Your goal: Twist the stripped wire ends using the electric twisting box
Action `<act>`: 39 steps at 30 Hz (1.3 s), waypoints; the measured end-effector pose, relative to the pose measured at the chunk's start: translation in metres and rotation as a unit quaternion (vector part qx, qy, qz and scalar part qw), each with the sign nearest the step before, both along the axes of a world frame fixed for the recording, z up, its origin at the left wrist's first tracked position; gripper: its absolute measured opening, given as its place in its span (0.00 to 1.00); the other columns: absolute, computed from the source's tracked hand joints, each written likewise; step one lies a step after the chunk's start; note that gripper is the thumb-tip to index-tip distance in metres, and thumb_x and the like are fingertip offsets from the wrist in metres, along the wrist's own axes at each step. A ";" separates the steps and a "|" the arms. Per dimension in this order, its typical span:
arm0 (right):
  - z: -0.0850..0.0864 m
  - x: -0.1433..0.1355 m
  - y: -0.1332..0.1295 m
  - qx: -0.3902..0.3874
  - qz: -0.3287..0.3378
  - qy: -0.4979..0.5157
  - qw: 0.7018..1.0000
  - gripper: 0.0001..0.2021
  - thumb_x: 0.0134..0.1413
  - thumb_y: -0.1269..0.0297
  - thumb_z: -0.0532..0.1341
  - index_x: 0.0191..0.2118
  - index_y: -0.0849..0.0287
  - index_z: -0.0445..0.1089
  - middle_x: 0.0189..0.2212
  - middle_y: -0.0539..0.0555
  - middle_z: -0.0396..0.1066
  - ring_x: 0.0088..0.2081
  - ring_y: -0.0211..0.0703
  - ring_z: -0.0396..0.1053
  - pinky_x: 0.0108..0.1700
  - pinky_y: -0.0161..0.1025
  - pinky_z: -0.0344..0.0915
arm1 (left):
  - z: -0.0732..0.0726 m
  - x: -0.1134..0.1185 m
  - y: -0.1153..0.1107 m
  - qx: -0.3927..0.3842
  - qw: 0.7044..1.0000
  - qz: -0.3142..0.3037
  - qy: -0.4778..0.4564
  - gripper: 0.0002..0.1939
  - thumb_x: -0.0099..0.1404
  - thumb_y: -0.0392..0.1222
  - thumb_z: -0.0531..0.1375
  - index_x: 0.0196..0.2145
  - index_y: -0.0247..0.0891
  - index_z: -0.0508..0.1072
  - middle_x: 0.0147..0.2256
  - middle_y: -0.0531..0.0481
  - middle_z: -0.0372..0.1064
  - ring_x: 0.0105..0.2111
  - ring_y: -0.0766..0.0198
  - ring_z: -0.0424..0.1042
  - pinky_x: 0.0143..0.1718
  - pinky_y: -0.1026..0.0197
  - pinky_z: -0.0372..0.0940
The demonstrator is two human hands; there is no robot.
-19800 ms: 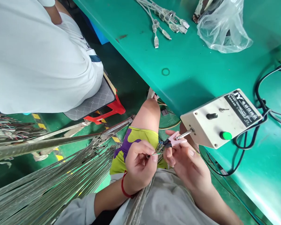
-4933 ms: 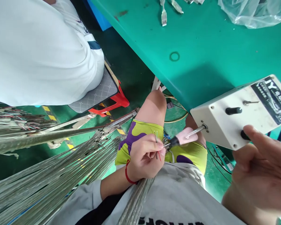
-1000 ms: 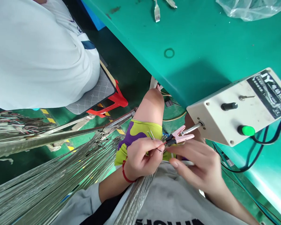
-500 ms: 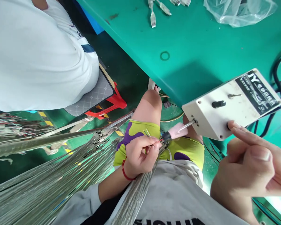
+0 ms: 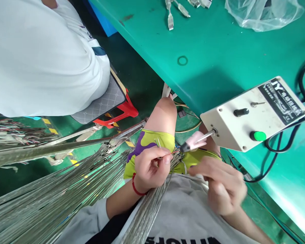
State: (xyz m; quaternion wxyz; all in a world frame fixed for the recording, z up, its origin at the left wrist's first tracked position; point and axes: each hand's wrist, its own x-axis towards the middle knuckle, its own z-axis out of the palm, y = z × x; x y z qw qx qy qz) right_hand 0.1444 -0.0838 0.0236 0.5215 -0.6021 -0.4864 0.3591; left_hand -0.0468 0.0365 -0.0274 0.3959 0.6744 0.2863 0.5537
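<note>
My left hand (image 5: 152, 167), a red cord round its wrist, pinches thin cable wires (image 5: 172, 154) between thumb and forefinger. A few white wire ends stick up over its knuckles. Under it a bundle of grey cables (image 5: 148, 213) crosses my lap. The black tip of a pink sleeve (image 5: 194, 141) on a metal shaft (image 5: 207, 135) is just right of the wires; whether they touch I cannot tell. The shaft comes out of a white JY machine box (image 5: 246, 118) with a green button (image 5: 259, 136). My right hand (image 5: 222, 184), motion-blurred, hangs over my lap, forefinger outstretched, holding nothing visible.
The green table (image 5: 205, 44) carries USB plugs (image 5: 170, 21), a clear plastic bag (image 5: 264, 15) and a black cord (image 5: 264, 176). At left a person in white (image 5: 51, 64) sits on a red stool (image 5: 128, 110). Many cables (image 5: 73, 193) hang along a rail (image 5: 73, 145).
My right hand has left the button on the box and moved left and down toward the wires. The green button now shows. My left hand keeps its pinch in nearly the same place.
</note>
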 end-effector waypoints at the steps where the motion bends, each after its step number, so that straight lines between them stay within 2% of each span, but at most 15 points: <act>1: -0.003 -0.006 0.008 -0.009 0.003 0.005 1.000 0.20 0.83 0.45 0.63 0.50 0.48 0.92 0.32 0.56 0.87 0.26 0.50 0.76 0.31 0.47 0.70 | 0.000 0.000 0.000 0.002 1.000 0.002 0.003 0.05 0.85 0.40 0.65 0.55 0.39 0.78 0.37 0.50 0.87 0.28 0.66 0.86 0.31 0.69 0.82; 3: -0.010 -0.016 0.022 -0.031 0.006 0.045 0.999 0.20 0.85 0.48 0.61 0.58 0.49 0.89 0.36 0.56 0.89 0.26 0.47 0.73 0.29 0.45 0.67 | 0.000 0.000 0.000 0.004 1.000 0.006 0.009 0.05 0.85 0.40 0.66 0.55 0.39 0.79 0.38 0.50 0.87 0.29 0.66 0.86 0.31 0.68 0.82; 7: -0.017 -0.027 0.037 -0.051 -0.018 0.230 0.972 0.25 0.81 0.39 0.65 0.65 0.49 0.85 0.36 0.56 0.87 0.25 0.44 0.66 0.28 0.42 0.63 | -0.001 -0.001 0.000 0.016 0.999 0.022 0.022 0.05 0.83 0.39 0.68 0.53 0.39 0.79 0.37 0.50 0.86 0.26 0.66 0.84 0.28 0.69 0.80; 12: -0.007 -0.034 0.057 -0.062 -0.076 0.365 0.926 0.25 0.73 0.37 0.72 0.58 0.53 0.85 0.25 0.48 0.74 0.22 0.41 0.56 0.27 0.41 0.59 | -0.001 0.000 0.002 0.028 0.999 0.017 0.016 0.06 0.82 0.38 0.68 0.53 0.39 0.78 0.37 0.51 0.87 0.23 0.69 0.80 0.27 0.68 0.79; 17: -0.005 -0.037 0.074 -0.042 -0.066 0.440 0.895 0.22 0.72 0.37 0.73 0.53 0.51 0.86 0.19 0.44 0.64 0.20 0.40 0.43 0.24 0.41 0.54 | 0.002 0.001 0.004 0.043 0.999 -0.006 0.024 0.07 0.81 0.35 0.68 0.53 0.40 0.77 0.36 0.51 0.87 0.23 0.68 0.79 0.27 0.67 0.77; 21: -0.011 -0.037 0.077 0.002 -0.055 0.444 0.894 0.19 0.77 0.41 0.71 0.54 0.50 0.89 0.12 0.40 0.56 0.17 0.40 0.40 0.24 0.41 0.49 | 0.004 0.002 0.005 0.032 0.999 -0.023 0.031 0.08 0.80 0.33 0.68 0.52 0.41 0.77 0.35 0.50 0.87 0.22 0.67 0.78 0.26 0.67 0.77; 24: -0.014 -0.036 0.078 0.013 -0.059 0.428 0.902 0.17 0.78 0.42 0.71 0.53 0.49 0.89 0.10 0.39 0.55 0.15 0.39 0.37 0.23 0.43 0.46 | 0.006 0.004 0.006 0.030 0.999 -0.032 0.031 0.10 0.78 0.32 0.69 0.53 0.42 0.77 0.35 0.50 0.87 0.22 0.67 0.79 0.26 0.66 0.77; 30: -0.015 -0.033 0.077 -0.024 -0.076 0.386 0.919 0.23 0.74 0.34 0.72 0.50 0.51 0.86 0.10 0.38 0.54 0.15 0.39 0.37 0.23 0.44 0.51 | 0.008 0.009 0.011 0.034 0.998 -0.040 0.037 0.08 0.79 0.33 0.68 0.52 0.42 0.76 0.35 0.52 0.87 0.20 0.71 0.75 0.23 0.70 0.72; 33: -0.016 -0.033 0.079 -0.029 -0.068 0.387 0.919 0.24 0.72 0.33 0.72 0.45 0.51 0.85 0.10 0.38 0.53 0.15 0.39 0.38 0.23 0.45 0.52 | 0.008 0.010 0.011 0.029 0.998 -0.044 0.038 0.07 0.81 0.35 0.68 0.51 0.42 0.75 0.35 0.52 0.87 0.21 0.71 0.76 0.23 0.71 0.72; 36: -0.020 -0.029 0.078 -0.028 -0.050 0.381 0.923 0.26 0.73 0.31 0.70 0.46 0.52 0.86 0.10 0.38 0.53 0.15 0.39 0.40 0.23 0.44 0.53 | 0.008 0.009 0.010 0.025 0.998 -0.050 0.037 0.08 0.80 0.34 0.68 0.51 0.42 0.75 0.36 0.51 0.87 0.22 0.70 0.77 0.24 0.70 0.73; 39: -0.026 -0.022 0.063 -0.024 -0.032 0.282 0.959 0.30 0.78 0.30 0.63 0.40 0.52 0.86 0.12 0.44 0.59 0.16 0.43 0.52 0.25 0.45 0.58 | 0.007 0.009 0.010 0.021 0.998 -0.055 0.033 0.09 0.79 0.33 0.68 0.51 0.42 0.76 0.34 0.51 0.86 0.22 0.68 0.79 0.27 0.68 0.76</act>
